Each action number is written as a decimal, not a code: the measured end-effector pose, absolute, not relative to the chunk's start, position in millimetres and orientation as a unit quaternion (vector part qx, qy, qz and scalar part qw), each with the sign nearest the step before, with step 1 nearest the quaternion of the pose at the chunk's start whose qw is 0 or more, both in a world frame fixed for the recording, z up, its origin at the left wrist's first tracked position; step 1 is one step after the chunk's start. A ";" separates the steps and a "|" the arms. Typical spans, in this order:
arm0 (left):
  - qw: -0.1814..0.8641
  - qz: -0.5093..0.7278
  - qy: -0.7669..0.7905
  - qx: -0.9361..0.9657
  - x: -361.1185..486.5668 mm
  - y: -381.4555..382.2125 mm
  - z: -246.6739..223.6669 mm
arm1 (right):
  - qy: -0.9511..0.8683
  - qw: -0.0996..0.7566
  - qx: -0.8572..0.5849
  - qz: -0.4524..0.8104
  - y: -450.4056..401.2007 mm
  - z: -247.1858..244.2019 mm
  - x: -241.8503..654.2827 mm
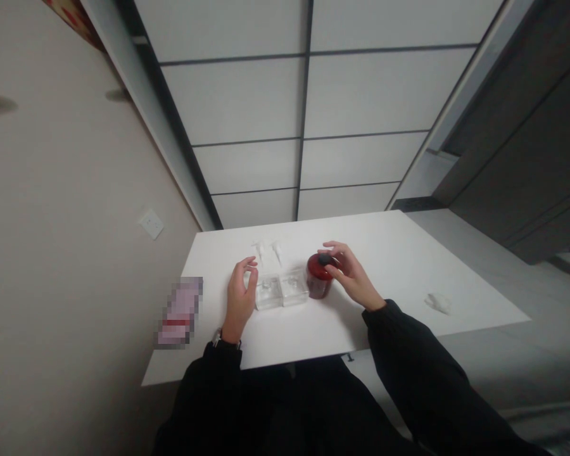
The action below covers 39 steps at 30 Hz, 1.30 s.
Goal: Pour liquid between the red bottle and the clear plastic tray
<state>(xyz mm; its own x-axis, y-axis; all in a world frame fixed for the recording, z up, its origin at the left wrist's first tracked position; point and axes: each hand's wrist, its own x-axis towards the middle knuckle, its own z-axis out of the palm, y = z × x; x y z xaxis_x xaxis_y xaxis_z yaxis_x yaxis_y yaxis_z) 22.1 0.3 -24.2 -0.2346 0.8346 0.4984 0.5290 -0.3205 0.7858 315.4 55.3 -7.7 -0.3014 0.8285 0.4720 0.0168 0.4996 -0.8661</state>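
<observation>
A red lidded jar (pixel 318 285) with a dark knob (pixel 324 259) on top stands on the white table. My right hand (pixel 349 272) has its thumb and fingers around that knob, and the lid appears seated on the jar. Just left of the jar is a clear two-compartment container (pixel 281 292) with small, shiny, see-through items in it, too blurred to name. My left hand (pixel 241 291) is at the container's left end, fingers apart and curved, with nothing visible in them. Whether it touches the container's side I cannot tell.
Behind the container lie two small whitish, tube-like things (pixel 268 252). A crumpled white piece (pixel 437 303) rests on the right part of the table (pixel 384 253). A blurred-out pink item (pixel 180 313) lies at the left edge, near the wall.
</observation>
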 end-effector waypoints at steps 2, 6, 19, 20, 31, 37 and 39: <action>0.139 0.545 0.566 0.603 21.9 0.7 -24.4 | -0.693 0.510 -0.294 0.416 55.3 -6.7 316.2; 0.135 0.546 0.564 0.604 22.8 0.3 -25.3 | -0.718 0.482 -0.312 0.392 53.9 -5.8 315.7; 0.114 0.412 0.655 0.623 -6.4 80.8 -8.3 | -0.740 0.461 -0.318 0.373 57.5 8.7 317.6; 0.115 0.391 0.663 0.628 -6.4 94.5 -7.6 | -0.736 0.461 -0.323 0.376 57.3 8.5 317.5; 0.116 0.268 0.680 0.672 7.7 151.7 -2.1 | -0.706 0.504 -0.334 0.369 42.4 15.3 323.4; 0.110 0.425 0.596 0.673 -5.0 83.9 52.9 | -0.624 0.594 -0.423 0.280 4.7 0.5 358.3; 0.131 0.509 0.540 0.657 -1.4 46.5 62.8 | -0.590 0.608 -0.464 0.258 -10.3 -19.7 372.9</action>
